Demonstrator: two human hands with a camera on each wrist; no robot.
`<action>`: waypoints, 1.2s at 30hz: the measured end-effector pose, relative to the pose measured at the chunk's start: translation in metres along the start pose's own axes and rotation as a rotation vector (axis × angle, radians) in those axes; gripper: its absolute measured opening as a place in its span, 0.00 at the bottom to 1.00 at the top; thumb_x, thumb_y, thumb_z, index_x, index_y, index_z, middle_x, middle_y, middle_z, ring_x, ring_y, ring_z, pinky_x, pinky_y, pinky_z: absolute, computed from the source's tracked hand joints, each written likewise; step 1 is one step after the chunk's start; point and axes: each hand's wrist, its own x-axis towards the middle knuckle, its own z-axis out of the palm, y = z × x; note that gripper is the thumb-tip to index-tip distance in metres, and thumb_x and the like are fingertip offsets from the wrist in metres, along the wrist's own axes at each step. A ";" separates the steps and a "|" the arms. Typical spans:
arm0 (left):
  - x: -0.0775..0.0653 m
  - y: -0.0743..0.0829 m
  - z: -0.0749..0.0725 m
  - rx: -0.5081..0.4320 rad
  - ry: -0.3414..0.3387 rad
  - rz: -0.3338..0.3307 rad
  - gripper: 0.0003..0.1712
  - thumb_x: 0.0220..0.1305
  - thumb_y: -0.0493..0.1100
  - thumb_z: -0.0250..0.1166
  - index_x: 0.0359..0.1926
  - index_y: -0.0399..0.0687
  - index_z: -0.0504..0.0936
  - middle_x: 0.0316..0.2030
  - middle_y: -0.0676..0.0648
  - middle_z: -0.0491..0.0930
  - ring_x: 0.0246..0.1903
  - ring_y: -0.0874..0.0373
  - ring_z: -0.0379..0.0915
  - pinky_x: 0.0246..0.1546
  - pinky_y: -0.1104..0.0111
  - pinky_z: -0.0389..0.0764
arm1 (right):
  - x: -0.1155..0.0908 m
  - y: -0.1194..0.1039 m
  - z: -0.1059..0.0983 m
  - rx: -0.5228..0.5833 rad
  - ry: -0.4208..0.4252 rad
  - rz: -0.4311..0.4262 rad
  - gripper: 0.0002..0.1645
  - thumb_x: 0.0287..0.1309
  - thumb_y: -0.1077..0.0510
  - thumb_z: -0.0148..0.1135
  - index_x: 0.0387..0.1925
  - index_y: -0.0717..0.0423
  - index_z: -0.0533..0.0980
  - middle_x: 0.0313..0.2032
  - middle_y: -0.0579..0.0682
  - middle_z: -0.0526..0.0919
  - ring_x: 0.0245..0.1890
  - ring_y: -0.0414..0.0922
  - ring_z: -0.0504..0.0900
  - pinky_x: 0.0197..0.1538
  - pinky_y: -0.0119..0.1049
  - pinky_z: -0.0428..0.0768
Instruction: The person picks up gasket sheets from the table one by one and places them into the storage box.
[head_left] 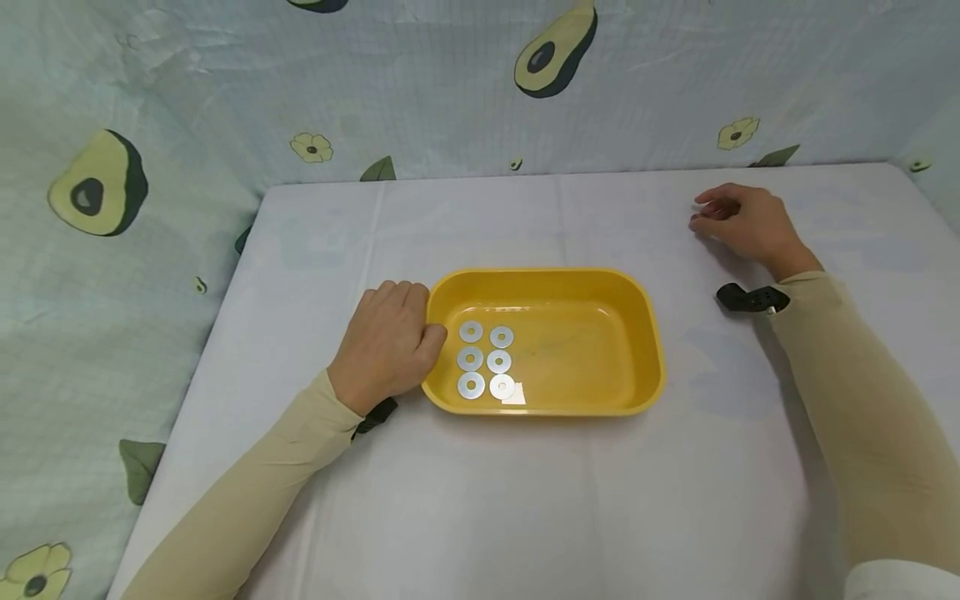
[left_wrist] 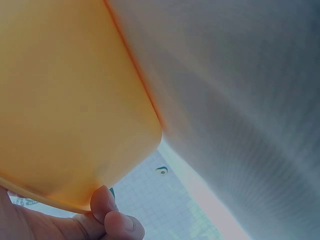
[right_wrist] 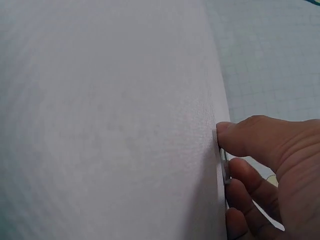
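A yellow plastic tray (head_left: 555, 398) stands on the white-covered table, and my left hand (head_left: 390, 337) grips its left rim. In the left wrist view, the thumb and fingers (left_wrist: 103, 200) curl round that rim. Several flat silver washers (head_left: 470, 358) lie in two columns in the left part of the tray. Far to the right, near the back of the table, my right hand (head_left: 750, 223) is bent down to the cloth. In the right wrist view, its thumb and fingers pinch a thin silvery washer (right_wrist: 224, 164), seen edge-on and partly hidden.
White cloth covers the table (head_left: 480, 508). Behind it and to the left hangs a pale curtain (head_left: 420, 92) with avocado prints. Black wrist cameras sit under both forearms; the right one (head_left: 750, 298) hangs just over the cloth.
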 end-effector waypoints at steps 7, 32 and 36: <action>-0.001 0.000 -0.001 0.001 0.008 0.008 0.09 0.56 0.41 0.49 0.22 0.42 0.65 0.19 0.47 0.60 0.23 0.48 0.60 0.29 0.63 0.58 | -0.001 -0.003 -0.001 -0.011 -0.006 0.001 0.33 0.70 0.47 0.60 0.71 0.55 0.70 0.65 0.65 0.74 0.64 0.63 0.73 0.65 0.60 0.73; -0.001 0.000 -0.001 -0.001 0.016 0.015 0.09 0.55 0.41 0.49 0.21 0.43 0.64 0.18 0.48 0.59 0.22 0.48 0.59 0.28 0.63 0.57 | -0.003 -0.014 -0.013 -0.154 -0.071 -0.121 0.29 0.64 0.51 0.63 0.62 0.62 0.74 0.56 0.69 0.81 0.54 0.62 0.78 0.58 0.61 0.74; -0.001 0.000 -0.002 -0.002 0.013 0.011 0.09 0.55 0.41 0.49 0.21 0.44 0.64 0.18 0.48 0.59 0.22 0.49 0.59 0.28 0.64 0.57 | -0.005 -0.016 -0.014 -0.162 -0.079 -0.133 0.28 0.64 0.53 0.63 0.62 0.62 0.73 0.55 0.69 0.81 0.53 0.62 0.78 0.57 0.61 0.74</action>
